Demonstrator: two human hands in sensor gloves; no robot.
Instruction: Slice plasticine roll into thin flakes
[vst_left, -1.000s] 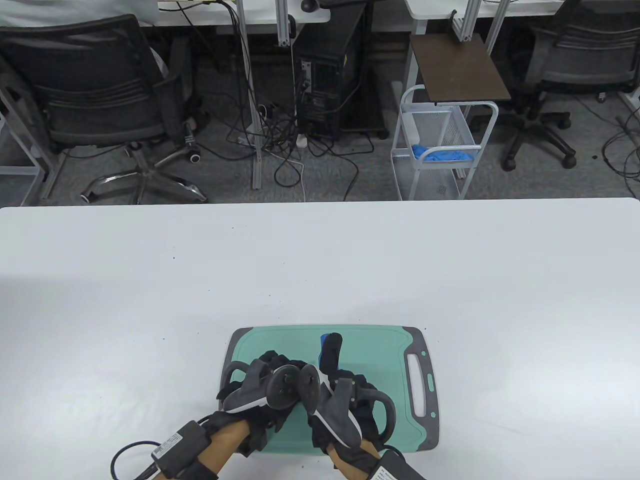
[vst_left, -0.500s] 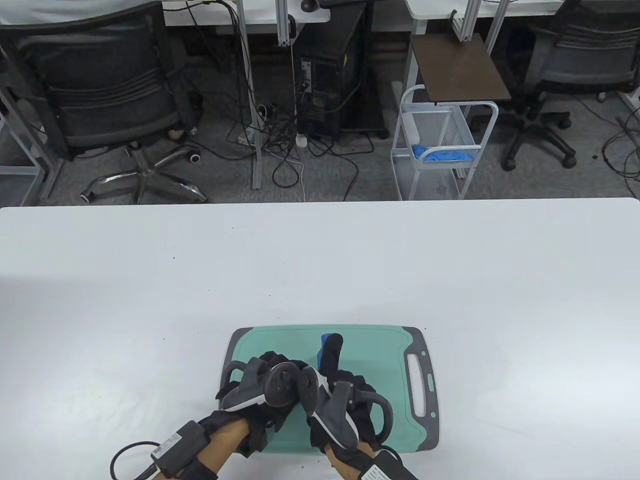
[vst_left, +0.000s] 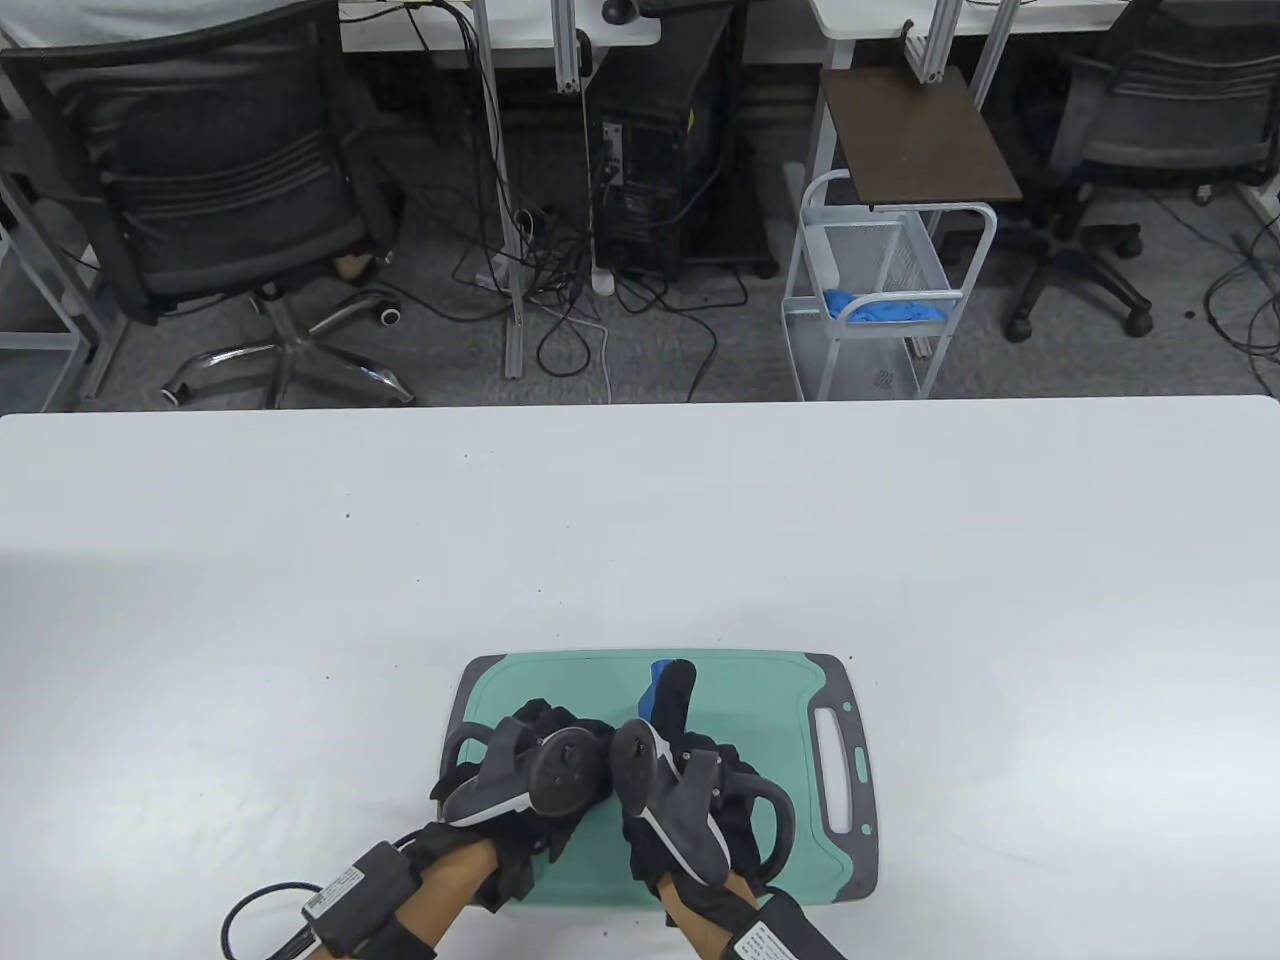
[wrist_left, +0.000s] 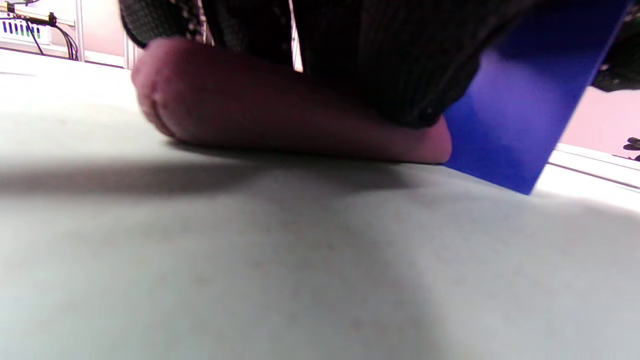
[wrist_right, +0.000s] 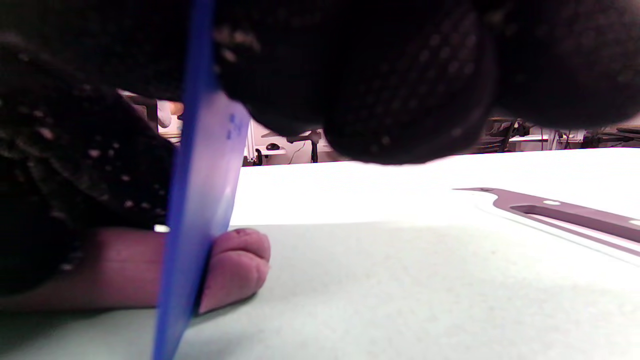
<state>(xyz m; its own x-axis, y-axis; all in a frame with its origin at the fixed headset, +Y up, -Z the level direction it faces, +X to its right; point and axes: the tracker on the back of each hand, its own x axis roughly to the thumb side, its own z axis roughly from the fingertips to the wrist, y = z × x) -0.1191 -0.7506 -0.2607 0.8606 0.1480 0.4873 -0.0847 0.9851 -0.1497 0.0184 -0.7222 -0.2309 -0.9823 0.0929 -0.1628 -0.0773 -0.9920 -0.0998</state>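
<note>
A pinkish-brown plasticine roll (wrist_left: 280, 120) lies on the green cutting board (vst_left: 780, 700). My left hand (vst_left: 545, 725) presses down on it with gloved fingers (wrist_left: 380, 60). My right hand (vst_left: 680, 700) grips a thin blue blade (vst_left: 660, 670) held upright. In the right wrist view the blade (wrist_right: 200, 200) stands in the roll close to its rounded end (wrist_right: 235, 270), its edge at the board. In the left wrist view the blade (wrist_left: 520, 120) meets the roll's right end. In the table view the hands and trackers hide the roll.
The board lies at the near edge of a white table (vst_left: 640, 520), its grey handle slot (vst_left: 835, 770) on the right. A cable (vst_left: 250, 910) loops by my left wrist. Office chairs and a wire cart (vst_left: 880, 290) stand beyond the far edge.
My right hand has shifted slightly right and away with the blade, and its tracker has tilted. My left hand has stayed put on the roll.
</note>
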